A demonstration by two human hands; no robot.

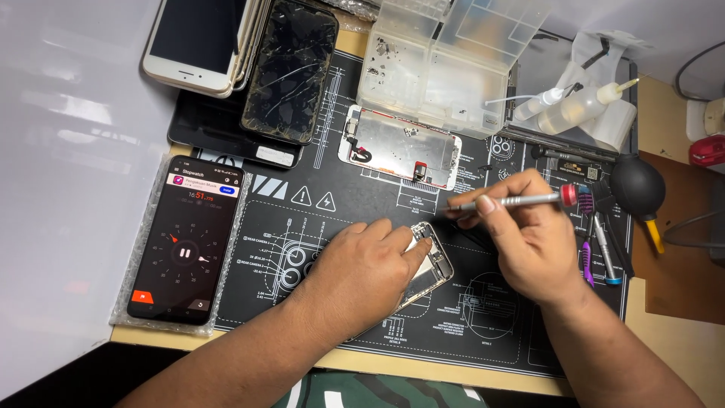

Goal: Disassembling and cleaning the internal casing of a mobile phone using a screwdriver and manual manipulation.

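The left hand (pixel 361 266) pressed flat on an open phone (pixel 429 264) lying on the black mat (pixel 362 189) on the counter. The right hand (pixel 529 234) pinched a silver screwdriver (pixel 513 201) just above it.

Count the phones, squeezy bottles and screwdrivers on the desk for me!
Phones: 4, the opened phone under the left hand, black stopwatch phone, cracked black phone, white phone
Clear squeeze bottles: 2
Silver screwdriver in the right hand: 1
Total: 7
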